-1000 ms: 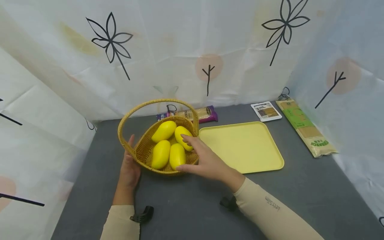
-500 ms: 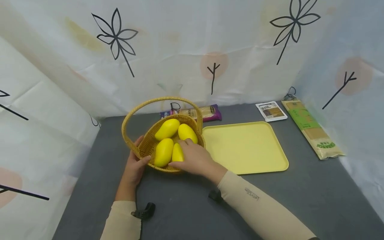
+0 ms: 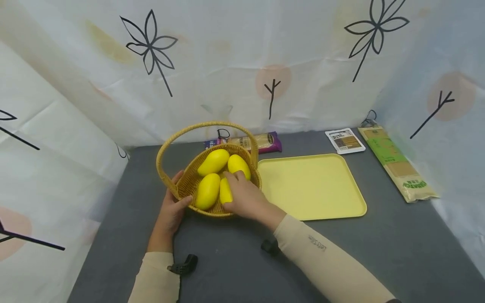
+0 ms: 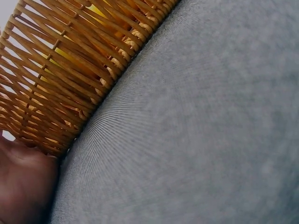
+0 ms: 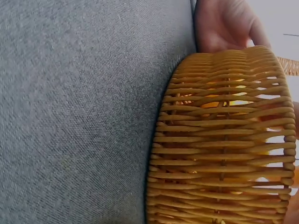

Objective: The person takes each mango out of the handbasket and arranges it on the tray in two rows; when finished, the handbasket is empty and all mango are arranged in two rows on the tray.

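A woven wicker basket (image 3: 185, 184) with a tall arched handle stands on the grey table, holding several yellow mangoes. My left hand (image 3: 171, 213) grips its left end, thumb over the rim and fingers behind the wall. In the right wrist view the same left hand (image 5: 229, 23) is against the far end of the basket. Inside the basket, my right hand (image 3: 246, 197) grips the front right mango (image 3: 225, 191) and covers much of it. Close beside that fruit lie another mango (image 3: 208, 192) to the left and one (image 3: 239, 166) behind.
A pale yellow tray (image 3: 314, 185) lies right of the basket. Behind the basket is a purple-ended noodle packet (image 3: 269, 142). A small white packet (image 3: 345, 141) and a long green-and-tan packet (image 3: 395, 162) lie at the back right. Patterned cloth hangs around the table.
My right hand has come down into the basket, and its fingers have closed round the front right mango. My left thumb has come over the basket's rim. The view has shifted slightly.
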`<state>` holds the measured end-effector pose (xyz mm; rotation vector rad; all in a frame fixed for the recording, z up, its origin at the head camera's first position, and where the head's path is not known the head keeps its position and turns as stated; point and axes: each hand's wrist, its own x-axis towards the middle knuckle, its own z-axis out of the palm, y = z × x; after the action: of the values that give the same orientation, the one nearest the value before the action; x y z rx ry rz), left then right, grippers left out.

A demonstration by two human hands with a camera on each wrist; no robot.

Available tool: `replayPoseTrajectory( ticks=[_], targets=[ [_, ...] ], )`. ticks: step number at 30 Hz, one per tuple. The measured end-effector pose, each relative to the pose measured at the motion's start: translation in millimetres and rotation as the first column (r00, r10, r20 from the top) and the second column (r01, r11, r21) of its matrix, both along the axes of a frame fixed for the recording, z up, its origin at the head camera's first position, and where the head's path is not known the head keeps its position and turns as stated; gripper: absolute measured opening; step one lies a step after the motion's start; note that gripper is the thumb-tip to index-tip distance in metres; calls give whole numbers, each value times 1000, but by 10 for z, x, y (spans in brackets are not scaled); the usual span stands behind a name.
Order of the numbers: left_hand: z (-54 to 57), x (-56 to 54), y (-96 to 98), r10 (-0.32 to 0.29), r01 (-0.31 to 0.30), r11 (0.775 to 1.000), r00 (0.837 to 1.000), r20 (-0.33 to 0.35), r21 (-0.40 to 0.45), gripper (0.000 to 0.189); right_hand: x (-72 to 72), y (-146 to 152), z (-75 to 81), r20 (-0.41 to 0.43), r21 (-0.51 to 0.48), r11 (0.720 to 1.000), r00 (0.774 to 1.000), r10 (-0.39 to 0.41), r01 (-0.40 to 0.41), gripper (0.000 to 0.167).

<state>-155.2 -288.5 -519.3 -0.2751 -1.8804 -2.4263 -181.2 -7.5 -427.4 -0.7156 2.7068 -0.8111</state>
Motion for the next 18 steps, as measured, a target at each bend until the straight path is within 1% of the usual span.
replayPoseTrajectory(
  ticks=[4,7,9,11,13,16,18],
  targets=[
    [-1,-6,3,2,-2,1000,1000,6,-5,83,-36,64,19,41,-93,996,999,2,1,99],
    [1,-3,6,2,-2,1000,1000,3,-1,83,-68,89,41,50,-164,986,998,40,-31,90],
    [-1,0,6,2,-2,1000,1000,1,-1,83,-85,86,46,53,-193,979,996,72,-60,84],
    [-4,0,7,2,-2,1000,1000,2,-2,83,-86,71,44,51,-197,977,994,96,-85,79],
    [-5,1,7,4,-4,1000,1000,2,-6,82,-80,40,31,50,-185,979,994,100,-89,77],
    [-6,3,8,4,-4,1000,1000,0,-8,82,-54,-27,9,41,-164,985,997,63,-55,79],
    [-2,4,8,4,-4,1000,1000,-4,-10,82,-33,-78,-15,19,-124,992,999,32,-30,78]
  ],
)
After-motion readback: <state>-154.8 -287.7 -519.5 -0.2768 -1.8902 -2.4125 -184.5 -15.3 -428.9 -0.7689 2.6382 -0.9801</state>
